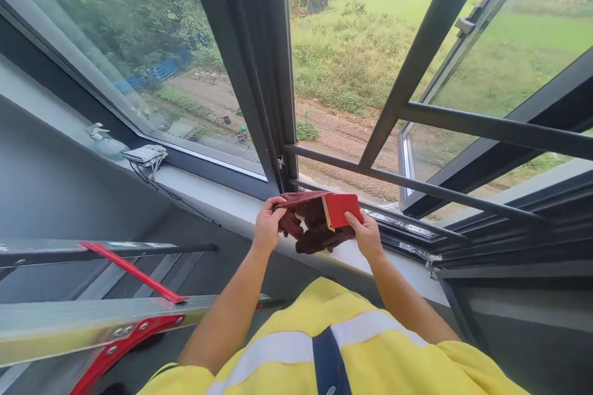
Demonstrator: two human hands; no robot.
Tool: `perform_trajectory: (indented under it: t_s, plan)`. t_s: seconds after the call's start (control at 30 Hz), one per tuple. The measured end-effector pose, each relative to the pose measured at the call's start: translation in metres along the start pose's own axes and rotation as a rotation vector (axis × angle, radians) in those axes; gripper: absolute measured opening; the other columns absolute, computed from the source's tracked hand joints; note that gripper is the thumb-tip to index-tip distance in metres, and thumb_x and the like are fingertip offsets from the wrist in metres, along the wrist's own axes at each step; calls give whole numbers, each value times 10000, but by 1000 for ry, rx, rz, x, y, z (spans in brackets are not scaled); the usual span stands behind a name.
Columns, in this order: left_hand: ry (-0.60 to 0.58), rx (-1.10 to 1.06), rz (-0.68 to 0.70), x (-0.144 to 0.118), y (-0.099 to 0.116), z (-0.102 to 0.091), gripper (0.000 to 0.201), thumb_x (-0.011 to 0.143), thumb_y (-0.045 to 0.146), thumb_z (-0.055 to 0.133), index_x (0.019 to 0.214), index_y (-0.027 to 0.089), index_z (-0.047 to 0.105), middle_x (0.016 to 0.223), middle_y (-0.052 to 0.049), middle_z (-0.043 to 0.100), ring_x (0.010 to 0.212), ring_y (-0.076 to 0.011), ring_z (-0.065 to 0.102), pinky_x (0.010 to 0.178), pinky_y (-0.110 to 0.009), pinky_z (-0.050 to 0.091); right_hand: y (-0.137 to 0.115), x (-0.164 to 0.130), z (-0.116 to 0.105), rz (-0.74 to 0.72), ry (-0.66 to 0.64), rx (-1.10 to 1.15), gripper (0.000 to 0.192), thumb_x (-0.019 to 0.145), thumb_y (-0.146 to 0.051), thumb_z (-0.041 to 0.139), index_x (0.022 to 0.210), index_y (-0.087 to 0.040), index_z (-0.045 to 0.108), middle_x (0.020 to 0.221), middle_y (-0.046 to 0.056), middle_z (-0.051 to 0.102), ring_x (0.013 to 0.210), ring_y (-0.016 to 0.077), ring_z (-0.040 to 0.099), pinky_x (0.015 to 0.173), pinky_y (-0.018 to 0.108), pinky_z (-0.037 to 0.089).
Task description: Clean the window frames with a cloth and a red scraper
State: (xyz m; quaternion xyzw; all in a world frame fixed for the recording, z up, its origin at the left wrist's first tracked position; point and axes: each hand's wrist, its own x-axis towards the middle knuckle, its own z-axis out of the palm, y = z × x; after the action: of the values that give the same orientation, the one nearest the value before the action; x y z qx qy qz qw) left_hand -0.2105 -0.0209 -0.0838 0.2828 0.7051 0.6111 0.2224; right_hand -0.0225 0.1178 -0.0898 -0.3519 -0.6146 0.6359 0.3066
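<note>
My left hand pinches one end of a dark maroon cloth, which hangs in crumpled folds in front of my chest. In my right hand is a flat, bright red block with a pale yellowish strip along its left edge. The right thumb presses on its face, and the fingers behind are hidden. The cloth stretches across to the block and hangs below it; whether the right fingers also grip the cloth I cannot tell. Both hands are above the white window sill.
A dark window frame rises ahead, with metal bars on the right and an opened sash outside. A ladder with red braces lies close on the left. A whitish bundle with black cords sits on the sill.
</note>
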Motion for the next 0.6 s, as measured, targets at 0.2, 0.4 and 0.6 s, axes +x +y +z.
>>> perform_trajectory:
  t_s: [0.2, 0.4, 0.6]
  plan:
    - [-100, -345, -41, -81, -13, 4, 803, 632, 431, 746, 1334, 298, 381, 1347, -94, 517, 1214, -253, 512, 932, -358, 488, -29, -39, 55, 163, -163, 458, 505, 687, -572, 680, 1019, -194, 633, 860, 52, 689, 637, 157, 622, 569, 289, 522]
    - [-45, -420, -380, -106, -67, 20, 619, 593, 375, 776, 1143, 180, 569, 1129, -101, 660, 1049, -277, 621, 924, -415, 485, -5, -53, 94, 213, -321, 216, 445, 764, -591, 578, 953, -204, 688, 873, 13, 688, 820, 169, 630, 731, 285, 524]
    - [-222, -127, -571, -116, -87, -3, 780, 602, 319, 775, 1304, 255, 439, 1144, -88, 661, 1040, -277, 633, 883, -403, 496, 18, -80, 44, 152, 45, -40, 359, 817, -503, 546, 741, -176, 673, 798, 26, 670, 757, 155, 617, 644, 244, 513]
